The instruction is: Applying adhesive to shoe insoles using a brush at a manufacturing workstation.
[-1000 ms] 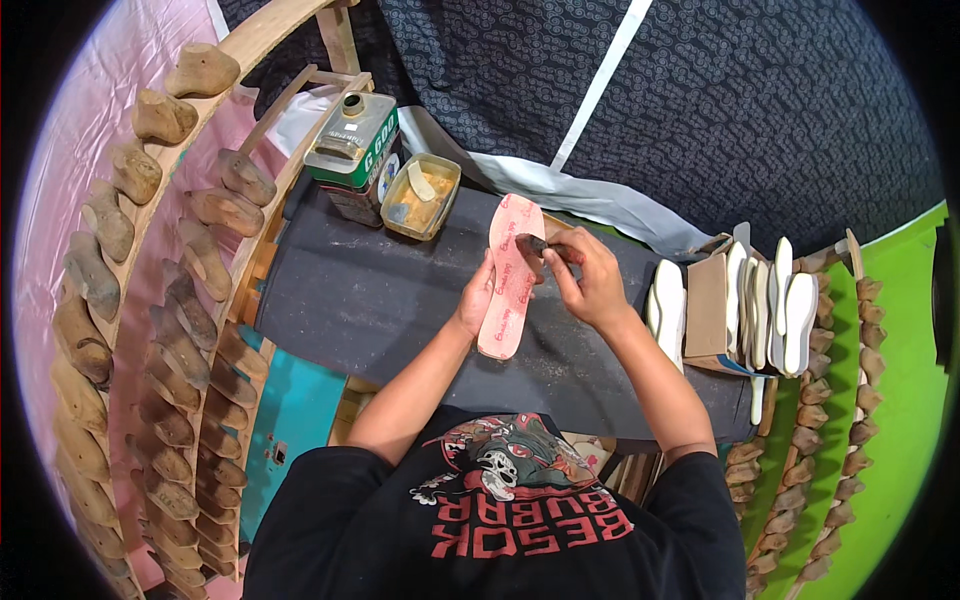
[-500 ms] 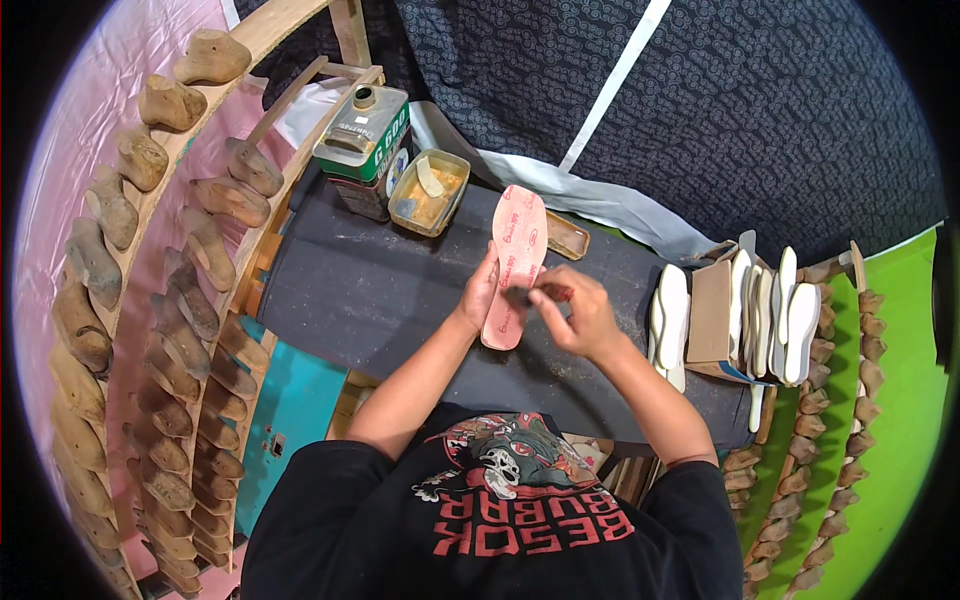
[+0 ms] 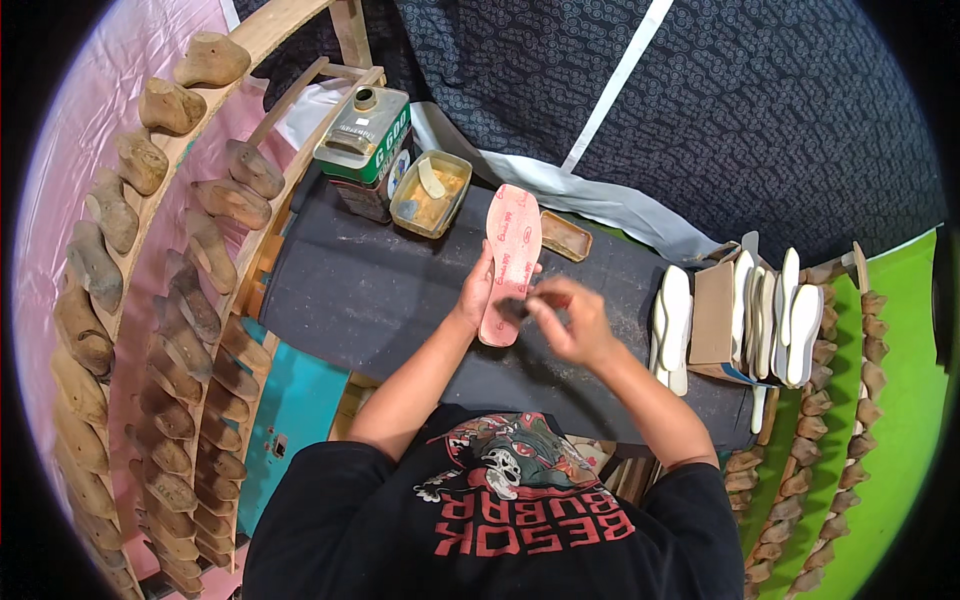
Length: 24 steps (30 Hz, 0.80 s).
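My left hand grips a pink shoe insole by its left edge, holding it up over the dark table. Red print covers the insole, and its wide end points away from me. In my right hand is a small brush, its dark, blurred bristle end against the narrow heel end of the insole. My right fingers hide most of the brush handle. Beyond the insole, to the right, lies a shallow rectangular dish with a brownish inside.
A metal can and a tub of yellowish paste with a pale spatula stand at the back left. White insoles lean beside a cardboard box holding several more. Racks of wooden shoe lasts flank the table.
My right hand has turned, and the brush's reddish handle has gone out of sight. The bristle end sits slightly lower on the heel. The insole has shifted slightly.
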Each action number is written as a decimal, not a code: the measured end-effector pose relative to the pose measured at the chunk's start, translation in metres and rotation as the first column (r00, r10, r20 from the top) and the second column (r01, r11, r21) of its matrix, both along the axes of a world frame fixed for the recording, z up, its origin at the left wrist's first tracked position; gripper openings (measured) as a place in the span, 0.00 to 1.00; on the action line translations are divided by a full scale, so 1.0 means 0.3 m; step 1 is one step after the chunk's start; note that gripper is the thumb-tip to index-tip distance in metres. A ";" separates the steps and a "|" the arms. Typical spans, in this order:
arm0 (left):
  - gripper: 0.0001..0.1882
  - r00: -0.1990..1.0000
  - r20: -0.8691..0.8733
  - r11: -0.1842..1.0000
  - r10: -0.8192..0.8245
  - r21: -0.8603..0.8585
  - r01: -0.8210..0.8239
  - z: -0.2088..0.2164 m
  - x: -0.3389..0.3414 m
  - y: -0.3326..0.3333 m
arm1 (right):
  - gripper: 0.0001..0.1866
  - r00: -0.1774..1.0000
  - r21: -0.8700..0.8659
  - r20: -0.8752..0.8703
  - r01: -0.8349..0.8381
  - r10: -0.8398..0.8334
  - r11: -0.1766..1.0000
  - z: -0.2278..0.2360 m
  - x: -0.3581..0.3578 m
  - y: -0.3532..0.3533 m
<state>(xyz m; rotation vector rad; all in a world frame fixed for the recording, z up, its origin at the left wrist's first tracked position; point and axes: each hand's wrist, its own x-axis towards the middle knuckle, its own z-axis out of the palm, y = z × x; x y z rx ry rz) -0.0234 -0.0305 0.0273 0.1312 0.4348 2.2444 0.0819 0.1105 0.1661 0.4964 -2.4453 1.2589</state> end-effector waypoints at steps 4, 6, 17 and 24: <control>0.36 0.995 0.040 0.996 0.090 0.015 -0.091 0.032 0.010 0.025 | 0.07 0.994 0.016 -0.041 0.103 -0.102 0.995 0.024 -0.067 0.056; 0.36 0.994 0.023 0.994 0.103 0.028 -0.103 0.020 0.005 0.017 | 0.07 0.992 0.128 -0.052 0.118 -0.113 0.985 0.040 -0.069 0.060; 0.34 0.997 -0.053 0.997 0.060 -0.050 -0.063 -0.010 -0.015 -0.021 | 0.13 0.858 -0.049 0.185 0.494 -0.479 0.868 -0.223 -0.274 0.443; 0.32 0.993 -0.094 0.993 0.065 -0.090 -0.074 0.012 0.008 -0.039 | 0.13 0.821 0.177 0.265 0.474 -0.506 0.863 -0.324 -0.265 0.445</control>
